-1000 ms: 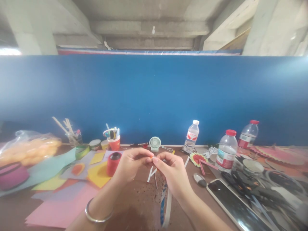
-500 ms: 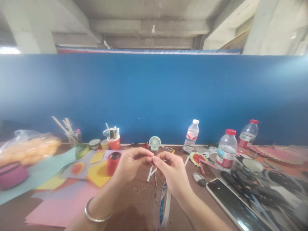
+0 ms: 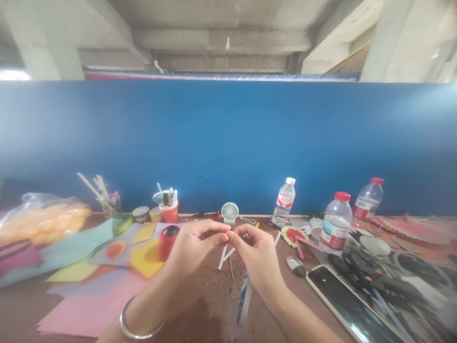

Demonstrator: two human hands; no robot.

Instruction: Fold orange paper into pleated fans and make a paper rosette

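Above the middle of the brown table, my left hand and my right hand meet at the fingertips. Both are closed in a pinch, thumb against index finger. Whatever is between the fingertips is tiny and mostly covered, so I cannot name it. Thin white strips lie on the table just beyond and below the fingers. A blue and white strip is below my right hand, partly blurred. Dark crumbs are scattered on the table under my hands.
Coloured paper sheets and a red roll lie left. A small fan stands ahead. Right are a clear bottle, a red-capped bottle, a phone, a computer mouse and tangled black cords.
My fingertips have drawn closer together, and the orange speck between them no longer shows. My left wrist with its bangle has shifted slightly down and left. The pale strip below my right hand looks shorter.
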